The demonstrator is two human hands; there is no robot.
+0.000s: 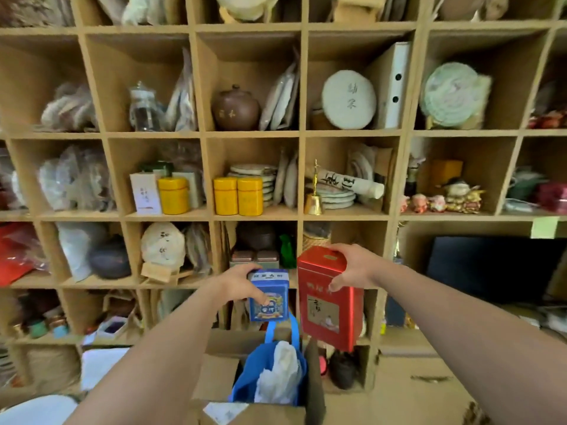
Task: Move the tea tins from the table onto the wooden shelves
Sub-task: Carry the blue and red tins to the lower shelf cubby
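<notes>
Wooden shelves (202,134) crowd the wall; before them the left hand (236,285) grips a blue tin (270,297), the right hand (349,266) a red tin (329,299).

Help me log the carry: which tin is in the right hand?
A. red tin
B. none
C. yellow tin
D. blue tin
A: the right hand grips the top of the red tin, while the left hand holds the smaller blue tin in front of the shelves.
</notes>
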